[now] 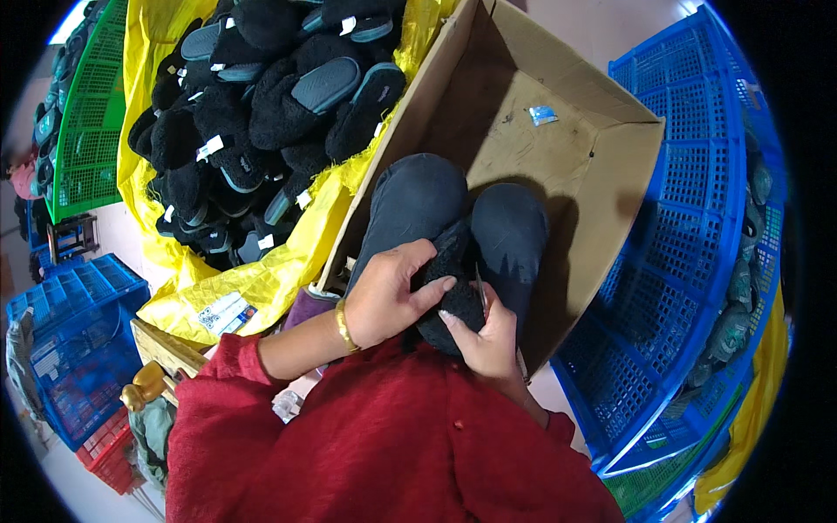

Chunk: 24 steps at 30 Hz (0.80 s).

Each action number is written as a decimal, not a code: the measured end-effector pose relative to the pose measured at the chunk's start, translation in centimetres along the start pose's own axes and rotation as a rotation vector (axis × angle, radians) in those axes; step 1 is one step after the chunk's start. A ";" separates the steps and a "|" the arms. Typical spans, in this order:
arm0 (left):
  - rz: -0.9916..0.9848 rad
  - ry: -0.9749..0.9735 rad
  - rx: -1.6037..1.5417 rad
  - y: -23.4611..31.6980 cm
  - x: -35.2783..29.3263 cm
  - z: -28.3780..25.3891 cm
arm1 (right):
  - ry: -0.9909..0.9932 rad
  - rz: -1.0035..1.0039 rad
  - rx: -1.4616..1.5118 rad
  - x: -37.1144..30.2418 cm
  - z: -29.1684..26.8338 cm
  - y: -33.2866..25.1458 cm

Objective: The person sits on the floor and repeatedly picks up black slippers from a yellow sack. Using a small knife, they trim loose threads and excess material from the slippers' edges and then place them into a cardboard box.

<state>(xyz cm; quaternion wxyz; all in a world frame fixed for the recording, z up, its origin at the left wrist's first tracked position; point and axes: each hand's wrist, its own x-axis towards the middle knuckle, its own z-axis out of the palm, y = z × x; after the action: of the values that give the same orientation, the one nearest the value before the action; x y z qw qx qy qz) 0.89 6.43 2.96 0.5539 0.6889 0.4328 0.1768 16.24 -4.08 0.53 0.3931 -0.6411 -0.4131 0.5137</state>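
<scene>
A black fuzzy slipper (449,301) lies over my lap, between my knees in dark trousers. My left hand (392,292) grips it from the left, the thumb pressed on the fleece and the fingers curled at its upper part. At the slipper's right side my right hand (486,336) is closed, its thumb against the fleece. A thin metal tool (479,286) sticks up between the right fingers, close to the slipper; most of it is hidden, so I cannot tell its exact kind.
A yellow sack (209,292) piled with black slippers (296,96) stands at the far left. Beyond my knees is an open cardboard box (602,131) with a small blue packet (542,115). Blue crates (645,261) line the right; a green crate (91,113) and blue crate (78,349) are left.
</scene>
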 end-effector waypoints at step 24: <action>0.265 -0.065 0.480 1.7 -3.3 0.1 | -0.077 0.310 0.823 3.5 -0.7 -0.3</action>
<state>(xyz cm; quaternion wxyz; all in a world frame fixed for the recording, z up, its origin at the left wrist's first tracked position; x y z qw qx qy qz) -0.19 3.79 5.30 0.3602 0.8565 0.3504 0.1180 17.37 -0.78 -0.27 0.5182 -0.4660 -0.0872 0.7118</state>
